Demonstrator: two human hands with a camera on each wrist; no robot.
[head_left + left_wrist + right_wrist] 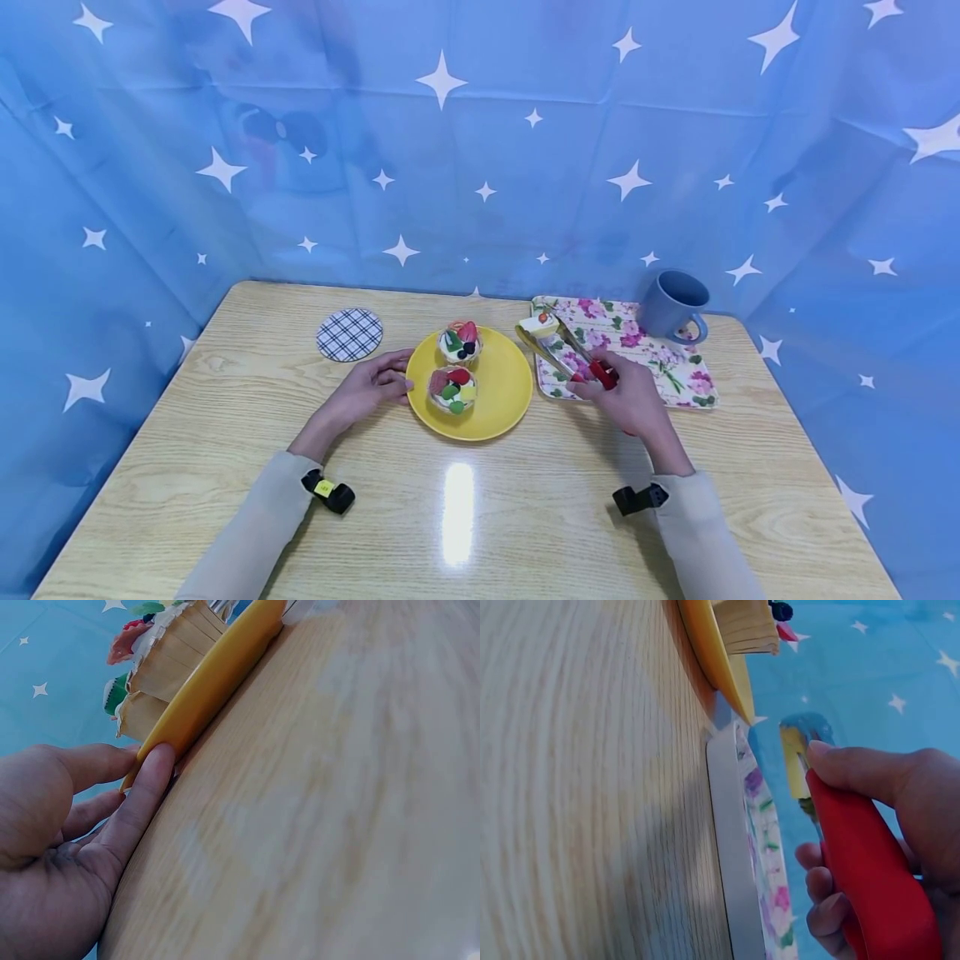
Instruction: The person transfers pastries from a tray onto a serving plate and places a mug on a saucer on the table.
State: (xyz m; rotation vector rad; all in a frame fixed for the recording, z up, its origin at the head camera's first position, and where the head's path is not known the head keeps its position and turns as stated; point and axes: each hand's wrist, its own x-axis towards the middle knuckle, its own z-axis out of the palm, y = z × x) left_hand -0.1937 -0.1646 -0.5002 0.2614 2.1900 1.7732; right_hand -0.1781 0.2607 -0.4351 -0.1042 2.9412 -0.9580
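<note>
My left hand (367, 387) pinches the left rim of a yellow plate (506, 383), fingers and thumb on either side of the edge in the left wrist view. Two fruit-topped cupcakes (452, 390) in pale paper cups stand on the plate's left half. My right hand (632, 396) grips the red handles of a pair of tongs (870, 877). Between the tongs' tips is a small pale yellow cake slice (536, 326) with a red bit on top, held above the left end of a flowered tray (675, 379).
A blue-grey mug (670, 307) stands on the tray's back right part. To the left lies a round checked coaster (349, 335). A blue star-patterned curtain (510, 150) hangs behind the wooden table (375, 517).
</note>
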